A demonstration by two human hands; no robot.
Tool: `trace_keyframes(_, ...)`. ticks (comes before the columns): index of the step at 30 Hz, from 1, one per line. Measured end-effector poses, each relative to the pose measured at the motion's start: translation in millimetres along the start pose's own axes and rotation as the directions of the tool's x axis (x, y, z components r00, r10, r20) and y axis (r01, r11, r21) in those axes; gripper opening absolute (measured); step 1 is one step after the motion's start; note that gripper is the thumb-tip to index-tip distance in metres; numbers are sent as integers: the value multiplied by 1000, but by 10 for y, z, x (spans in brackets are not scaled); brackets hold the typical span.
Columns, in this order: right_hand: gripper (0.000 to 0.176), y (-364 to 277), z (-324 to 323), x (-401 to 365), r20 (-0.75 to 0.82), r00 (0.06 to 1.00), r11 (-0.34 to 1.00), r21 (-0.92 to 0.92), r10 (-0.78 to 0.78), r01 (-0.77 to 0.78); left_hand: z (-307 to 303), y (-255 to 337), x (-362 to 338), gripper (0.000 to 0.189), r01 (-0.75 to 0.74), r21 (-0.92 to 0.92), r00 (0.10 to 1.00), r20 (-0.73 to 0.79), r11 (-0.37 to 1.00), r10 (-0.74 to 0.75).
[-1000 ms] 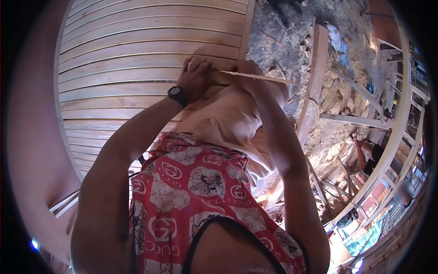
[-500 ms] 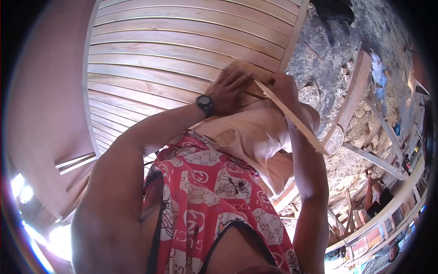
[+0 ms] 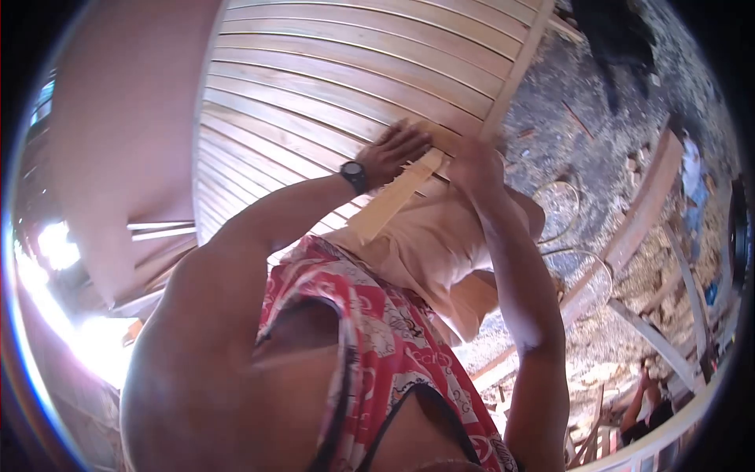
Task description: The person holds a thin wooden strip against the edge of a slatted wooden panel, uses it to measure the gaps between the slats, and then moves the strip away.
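My left hand (image 3: 393, 155), with a dark wristwatch (image 3: 354, 177) on the wrist, lies with its fingers stretched over a slatted wooden panel (image 3: 354, 82). Its fingertips meet a short, flat piece of wood (image 3: 434, 135) lying on the slats. My right hand (image 3: 476, 167) is closed at the other end of that piece; its fingers are blurred and what they hold is hidden. A pale, jagged-edged wood strip (image 3: 397, 197) slants from beside the right hand down over the tan cloth (image 3: 436, 228) on my lap, its upper end close to the fingers.
A broad, smooth brown board (image 3: 134, 102) stands left of the panel. On the right, a long timber (image 3: 641, 216) and wire hoops (image 3: 578, 271) lie on the shaving-strewn ground. A dark animal-like shape (image 3: 617, 35) is at the upper right. Another person (image 3: 649, 409) is at the lower right.
The jagged wood strip has swung from across my right forearm to the left, over my lap. The view has shifted, and both hands remain near the short piece of wood.
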State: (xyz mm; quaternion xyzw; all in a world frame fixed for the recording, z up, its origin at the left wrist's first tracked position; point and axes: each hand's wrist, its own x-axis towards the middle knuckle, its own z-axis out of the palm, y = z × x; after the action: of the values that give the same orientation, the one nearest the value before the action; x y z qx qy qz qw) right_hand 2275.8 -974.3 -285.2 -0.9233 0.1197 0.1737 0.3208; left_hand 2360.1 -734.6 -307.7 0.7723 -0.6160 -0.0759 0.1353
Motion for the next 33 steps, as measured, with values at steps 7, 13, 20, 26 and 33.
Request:
trace_keyframes(7, 33, -187, -106, -446, -248, 961, 980, 125, -123, 157, -4, -12, 21, 66, 16, -57, 1000, 28, 998, -14)
trace_keyframes(13, 27, -191, 103, -364, -446, 850, 894, 202, -279, 400, -106, 32, 48, 75, -38, -100, 997, -71, 994, 31)
trace_keyframes(20, 14, -266, 2, -293, -515, 806, 920, 80, -292, 384, -126, 97, 100, 89, 16, -21, 999, 40, 1000, -15)
trace_keyframes(26, 17, -447, -225, -386, -471, 877, 973, 138, -97, 182, -71, 111, 95, 73, -18, 23, 996, -87, 1000, 20)
trace_keyframes(33, 24, -512, -192, -586, -508, 861, 983, 140, -32, 119, 147, -25, 57, 77, -101, 73, 975, -190, 992, 114)
